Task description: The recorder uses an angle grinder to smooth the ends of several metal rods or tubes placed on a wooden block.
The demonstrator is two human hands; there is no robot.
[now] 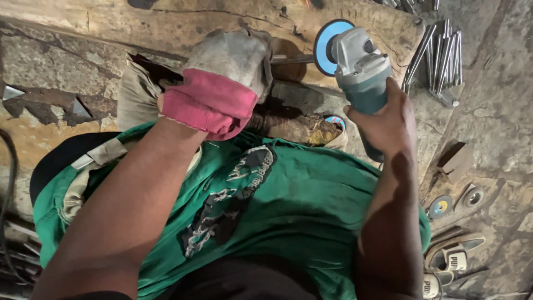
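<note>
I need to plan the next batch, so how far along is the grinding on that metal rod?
Little looks finished. In hand: the gloved left hand pins a metal rod on the wooden block, while the bare right hand holds the angle grinder, its blue disc at the rod. I can't tell whether it is cutting. Left: a bundle of rods lying beside the block.

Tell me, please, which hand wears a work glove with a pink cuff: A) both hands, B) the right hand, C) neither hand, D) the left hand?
D: the left hand is covered by a grey glove with a pink cuff, while the right hand is bare and grips the body of the angle grinder.
</note>
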